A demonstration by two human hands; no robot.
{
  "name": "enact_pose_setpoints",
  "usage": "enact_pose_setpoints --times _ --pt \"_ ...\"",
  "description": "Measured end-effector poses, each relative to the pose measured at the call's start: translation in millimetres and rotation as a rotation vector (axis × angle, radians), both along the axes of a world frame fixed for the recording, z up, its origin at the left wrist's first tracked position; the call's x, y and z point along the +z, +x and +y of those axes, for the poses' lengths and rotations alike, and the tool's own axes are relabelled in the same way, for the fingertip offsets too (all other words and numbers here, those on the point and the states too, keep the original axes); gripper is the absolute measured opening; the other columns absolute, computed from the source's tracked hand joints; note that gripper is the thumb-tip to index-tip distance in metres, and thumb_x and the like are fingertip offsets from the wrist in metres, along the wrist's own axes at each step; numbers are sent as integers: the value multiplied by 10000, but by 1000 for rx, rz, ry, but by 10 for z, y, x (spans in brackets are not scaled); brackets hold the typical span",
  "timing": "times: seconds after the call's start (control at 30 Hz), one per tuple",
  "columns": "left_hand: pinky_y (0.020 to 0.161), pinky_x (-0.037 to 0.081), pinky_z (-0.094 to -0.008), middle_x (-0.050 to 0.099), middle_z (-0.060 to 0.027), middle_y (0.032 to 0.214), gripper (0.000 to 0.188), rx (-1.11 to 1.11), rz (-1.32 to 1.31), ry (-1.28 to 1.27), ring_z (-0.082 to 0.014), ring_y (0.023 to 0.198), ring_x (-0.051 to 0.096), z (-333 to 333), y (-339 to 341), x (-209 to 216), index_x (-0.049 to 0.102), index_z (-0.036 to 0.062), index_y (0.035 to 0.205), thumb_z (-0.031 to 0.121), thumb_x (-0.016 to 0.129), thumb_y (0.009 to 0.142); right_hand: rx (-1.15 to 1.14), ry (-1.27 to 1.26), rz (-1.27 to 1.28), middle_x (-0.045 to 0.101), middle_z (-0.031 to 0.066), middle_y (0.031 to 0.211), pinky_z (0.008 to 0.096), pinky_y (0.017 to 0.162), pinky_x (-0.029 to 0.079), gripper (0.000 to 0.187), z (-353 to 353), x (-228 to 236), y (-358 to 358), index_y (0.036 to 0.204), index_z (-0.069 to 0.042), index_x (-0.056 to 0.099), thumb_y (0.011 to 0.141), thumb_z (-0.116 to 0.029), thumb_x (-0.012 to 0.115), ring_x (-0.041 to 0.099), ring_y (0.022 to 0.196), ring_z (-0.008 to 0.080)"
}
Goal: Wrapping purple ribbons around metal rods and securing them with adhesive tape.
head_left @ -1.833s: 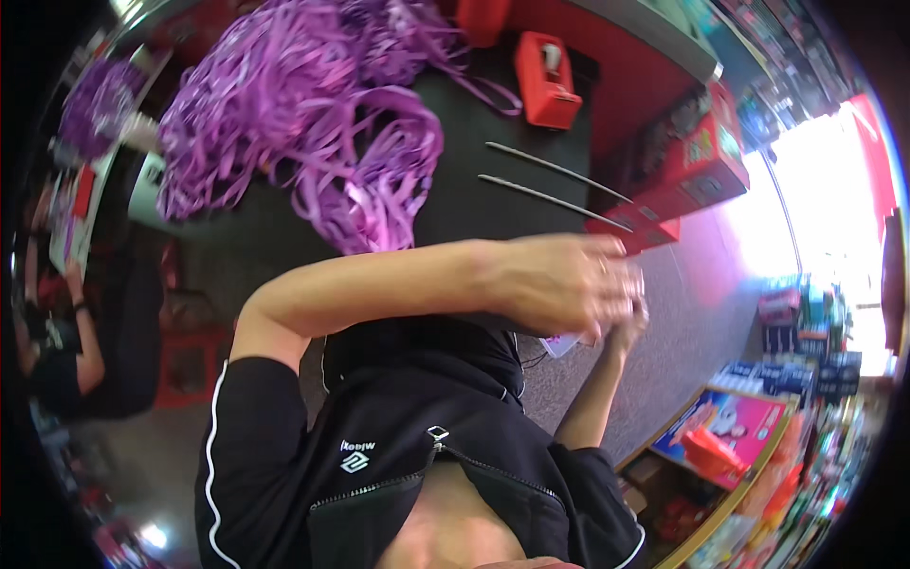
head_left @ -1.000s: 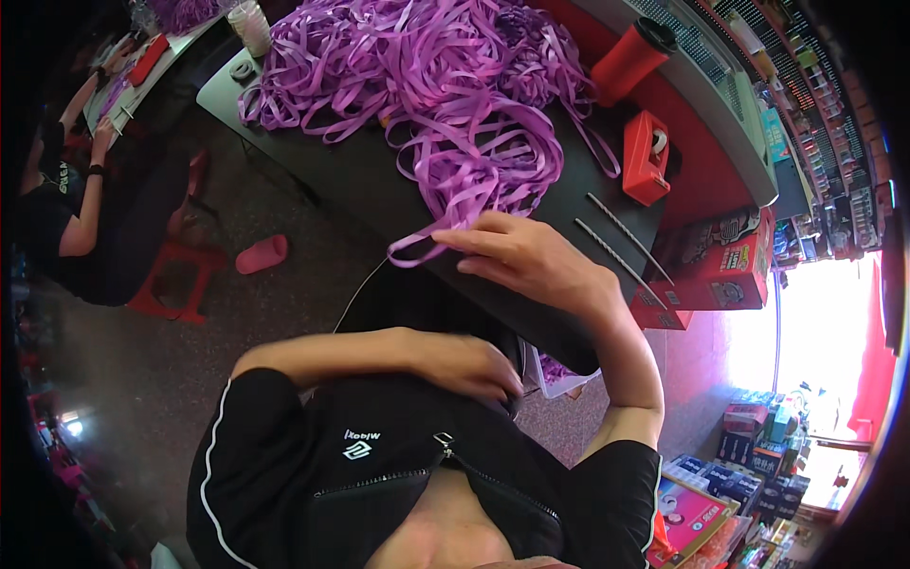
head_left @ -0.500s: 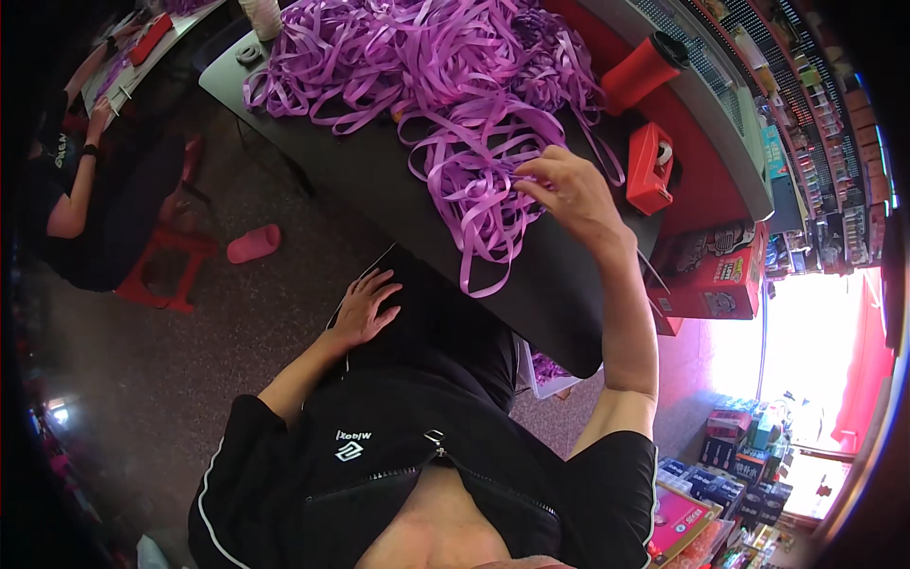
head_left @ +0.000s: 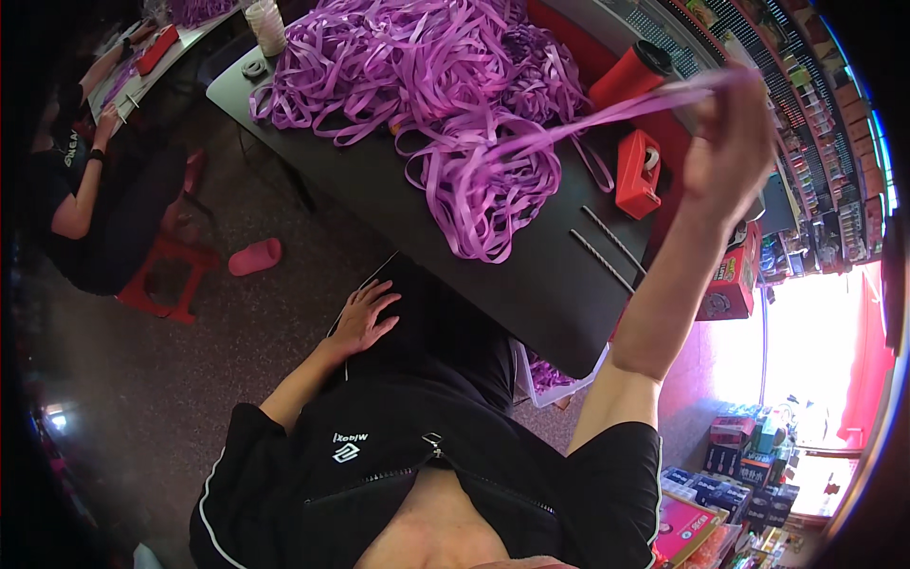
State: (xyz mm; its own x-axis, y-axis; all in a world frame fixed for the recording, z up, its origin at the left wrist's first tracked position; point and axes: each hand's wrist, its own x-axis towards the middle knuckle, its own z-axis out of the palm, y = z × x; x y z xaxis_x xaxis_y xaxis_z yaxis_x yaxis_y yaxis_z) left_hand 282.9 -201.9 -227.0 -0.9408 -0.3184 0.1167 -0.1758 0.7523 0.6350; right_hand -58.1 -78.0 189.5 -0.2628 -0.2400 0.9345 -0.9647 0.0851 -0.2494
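Note:
A large heap of purple ribbon (head_left: 408, 71) covers much of the dark table (head_left: 531, 294), with a looser tangle spilling toward the near edge. My right hand (head_left: 735, 152) is raised over the table's right side, its fingers closed on a strand. From that grip a stretched purple ribbon (head_left: 616, 111) runs left and down into the tangle; the hand is partly blurred by motion. Resting on my dark-clad thigh, my left hand (head_left: 364, 318) has its fingers spread and holds nothing.
Right of the heap stand a red cylinder (head_left: 621, 81) and a red tape dispenser (head_left: 637, 180), with two thin twisted rods (head_left: 605, 261) nearer me. A plastic bin (head_left: 569, 389) is under the table. At left, a person sits on a red stool (head_left: 175, 275); a pink slipper (head_left: 256, 257) lies nearby.
My right hand has risen from the tangle up and to the right, drawing a ribbon taut. The tangle has shifted slightly, and the two rods now show. My left hand stays put.

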Motion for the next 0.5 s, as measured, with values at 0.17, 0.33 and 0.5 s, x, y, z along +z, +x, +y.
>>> enact_pose_setpoints --times 0.17,0.33,0.5 --pt "1001 360 -469 462 -110 1345 444 -1 -193 -139 -318 1277 398 98 78 160 531 123 1235 318 615 844 644 -301 -472 574 40 782 262 593 369 269 494 158 7 1094 67 588 917 -136 568 462 654 90" --pt "809 479 -346 618 -108 1055 295 -230 -359 304 -258 968 601 -22 -141 1675 616 64 1088 229 639 844 366 -110 -474 595 77 809 203 598 444 263 947 145 227 1081 100 582 904 -95 574 561 726 111" --pt "650 486 -283 643 -78 826 138 -230 226 254 -192 760 635 192 -549 2488 660 38 958 19 640 823 74 172 -587 648 52 873 210 625 459 193 1422 136 507 1024 25 654 874 -90 614 573 744 85"
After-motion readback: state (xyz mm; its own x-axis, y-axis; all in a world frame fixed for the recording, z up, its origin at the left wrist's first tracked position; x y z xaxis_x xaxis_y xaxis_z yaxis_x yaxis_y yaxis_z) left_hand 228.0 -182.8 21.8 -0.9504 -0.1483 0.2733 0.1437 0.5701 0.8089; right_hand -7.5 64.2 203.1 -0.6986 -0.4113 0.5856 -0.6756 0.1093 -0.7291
